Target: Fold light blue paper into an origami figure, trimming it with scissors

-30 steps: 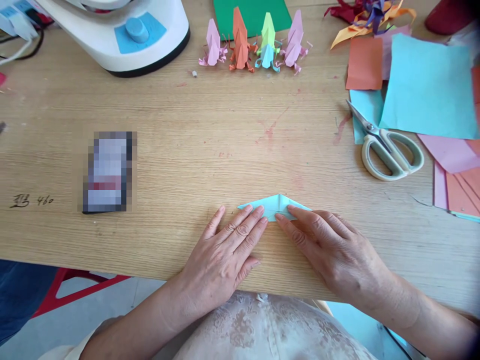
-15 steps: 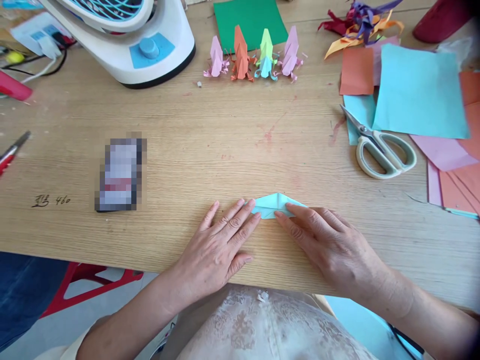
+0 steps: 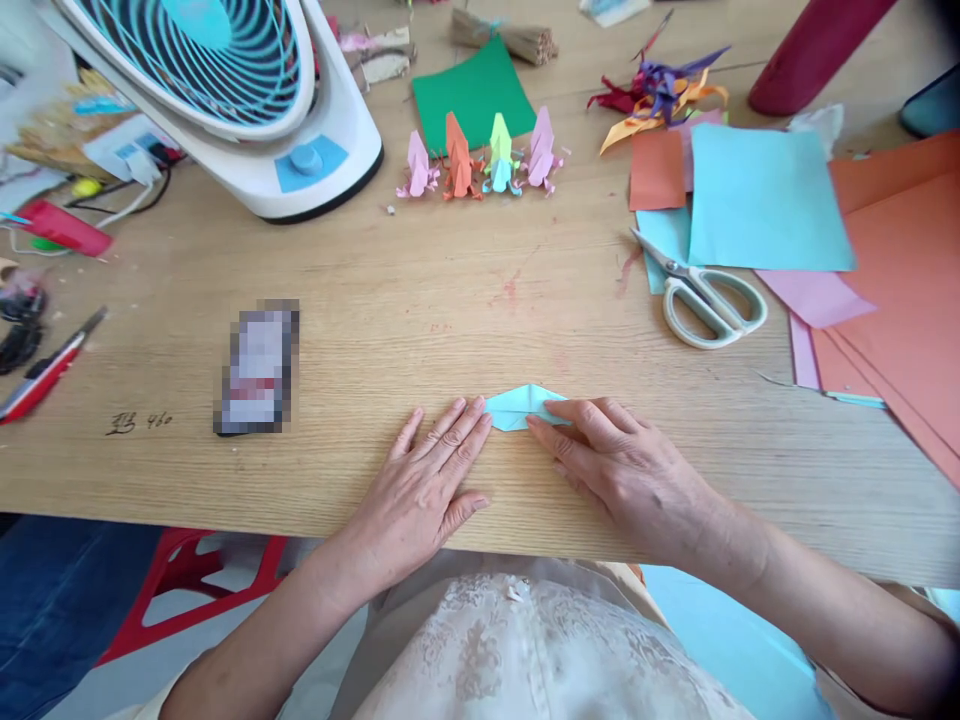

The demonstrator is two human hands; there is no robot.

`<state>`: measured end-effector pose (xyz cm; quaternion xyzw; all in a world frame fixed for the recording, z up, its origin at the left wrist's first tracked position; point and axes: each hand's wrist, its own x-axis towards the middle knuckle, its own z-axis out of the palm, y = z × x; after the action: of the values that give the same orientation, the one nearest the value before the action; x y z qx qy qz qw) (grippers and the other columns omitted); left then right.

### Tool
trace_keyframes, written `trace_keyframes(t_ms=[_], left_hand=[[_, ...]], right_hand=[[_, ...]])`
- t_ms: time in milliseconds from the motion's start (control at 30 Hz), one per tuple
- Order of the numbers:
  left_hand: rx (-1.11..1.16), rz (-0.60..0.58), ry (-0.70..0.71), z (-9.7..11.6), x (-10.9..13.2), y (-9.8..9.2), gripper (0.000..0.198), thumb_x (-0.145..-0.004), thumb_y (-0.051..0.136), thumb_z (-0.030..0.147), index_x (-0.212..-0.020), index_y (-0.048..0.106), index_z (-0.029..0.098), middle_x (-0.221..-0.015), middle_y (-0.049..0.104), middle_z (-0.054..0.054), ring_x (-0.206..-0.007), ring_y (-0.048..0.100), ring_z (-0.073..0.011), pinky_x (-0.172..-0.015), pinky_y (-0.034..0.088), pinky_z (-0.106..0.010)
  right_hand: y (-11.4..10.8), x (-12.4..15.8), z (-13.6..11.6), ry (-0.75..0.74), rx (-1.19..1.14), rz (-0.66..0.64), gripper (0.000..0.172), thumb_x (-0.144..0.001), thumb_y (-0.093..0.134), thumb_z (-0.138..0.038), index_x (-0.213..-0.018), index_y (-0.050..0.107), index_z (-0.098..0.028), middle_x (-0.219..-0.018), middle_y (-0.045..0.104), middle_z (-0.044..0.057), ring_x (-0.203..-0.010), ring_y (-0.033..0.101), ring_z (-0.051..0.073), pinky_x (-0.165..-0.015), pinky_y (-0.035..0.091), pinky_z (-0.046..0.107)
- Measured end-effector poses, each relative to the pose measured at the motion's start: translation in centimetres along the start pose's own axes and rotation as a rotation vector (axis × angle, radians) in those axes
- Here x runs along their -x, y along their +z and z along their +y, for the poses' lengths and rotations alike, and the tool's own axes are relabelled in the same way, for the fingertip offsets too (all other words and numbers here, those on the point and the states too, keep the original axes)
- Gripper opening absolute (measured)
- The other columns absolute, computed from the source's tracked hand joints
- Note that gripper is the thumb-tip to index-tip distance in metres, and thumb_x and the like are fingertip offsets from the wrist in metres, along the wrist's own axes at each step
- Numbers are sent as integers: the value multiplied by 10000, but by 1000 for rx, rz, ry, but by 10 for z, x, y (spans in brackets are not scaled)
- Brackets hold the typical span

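A folded light-blue origami paper (image 3: 516,408) lies on the counter (image 3: 405,300), seemingly mid-crease. The left hand (image 3: 424,485), unclenched, touches its left end; the right hand (image 3: 626,470) presses or grips its right, unclear which. Sharpening the crease likely calls for even pressure.

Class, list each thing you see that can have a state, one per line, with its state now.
Blue strip: folded, creased, lying on the table
Left hand: laid flat, fingertips at the strip's left end
Right hand: curved, thumb and index fingertips on the strip
Scissors: lying down, blades closed
Paper figures: folded, in a row
Green sheet: unfolded
Phone: lying down, screen blurred
Fan: standing; cannot tell if running
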<state>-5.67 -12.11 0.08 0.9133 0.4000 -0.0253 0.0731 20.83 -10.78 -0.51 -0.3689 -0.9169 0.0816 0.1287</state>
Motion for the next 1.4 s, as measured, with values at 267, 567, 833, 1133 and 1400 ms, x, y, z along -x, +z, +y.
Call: trace_keyframes(t_ms=[267, 567, 833, 1133, 1400], left_hand=[[-26, -28, -38, 2, 1, -4, 676, -1018, 339, 443, -1568, 35, 194, -1623, 185, -113, -1506, 163, -268, -1192, 142, -533], [-53, -32, 83, 13, -17, -4, 766, -998, 321, 532, -1564, -35, 157, -1627, 170, -112, -1515, 102, -281, -1205, 29, -536], [-53, -4, 78, 14, -22, 3, 738, -996, 358, 514, -1562, 75, 133, -1625, 180, -110, -1510, 125, -280, -1199, 92, -528], [52, 280, 32, 15, -44, -6, 292, -990, 477, 329, -1204, 598, 170, -1298, 637, -90, -1187, 562, -254, -1030, 371, -465], [342, 274, -115, -8, -86, -11, 324, -773, 764, 227, -1025, 564, 196, -1063, 608, -52, -987, 587, -225, -838, 482, -350]], right_hand=[[4, 2, 1, -10, 12, 13, 441, -937, 463, -159, -1371, 526, -109, -1240, 557, 174, -960, 516, 269, -833, 510, 423], [4, -2, 1, 4, -48, 31, 375, -948, 459, -175, -1300, 579, -125, -1229, 580, 171, -1027, 547, 287, -895, 438, 476], [-7, 2, 12, 69, -271, 119, 328, -977, 411, -137, -1247, 590, -190, -1218, 596, 117, -1068, 564, 239, -946, 439, 447], [7, -5, 20, 310, -277, 308, 171, -910, 573, -196, -1065, 636, -160, -1013, 575, 112, -925, 565, 234, -847, 486, 390], [3, -12, 20, 311, -258, 216, 60, -892, 553, -145, -879, 606, -170, -855, 577, 54, -801, 553, 194, -728, 429, 315]])
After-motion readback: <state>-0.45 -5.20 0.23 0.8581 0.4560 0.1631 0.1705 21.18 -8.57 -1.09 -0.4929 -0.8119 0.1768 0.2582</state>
